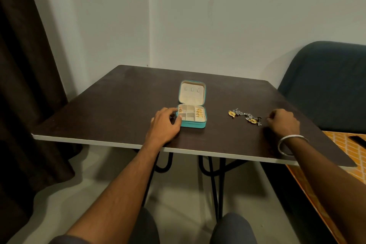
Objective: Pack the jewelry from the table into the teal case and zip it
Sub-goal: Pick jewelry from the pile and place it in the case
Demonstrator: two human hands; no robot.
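The teal case (193, 125) lies open in the middle of the dark table (111, 109), its cream lid tipped back. Gold pieces sit in its left compartment (180, 109) and its right compartment (199, 113). My left hand (165, 125) rests against the case's left front corner, fingers curled over the edge. To the right, a small heap of silver and gold jewelry (245, 116) lies loose on the table. My right hand (283, 123) rests on the table just right of that heap, fingers curled under; whether it pinches anything is hidden.
A dark blue chair (324, 85) stands past the table's right edge. An orange patterned surface (348, 146) with a dark phone on it lies at the lower right. A dark curtain (23, 65) hangs on the left. White walls stand behind the table.
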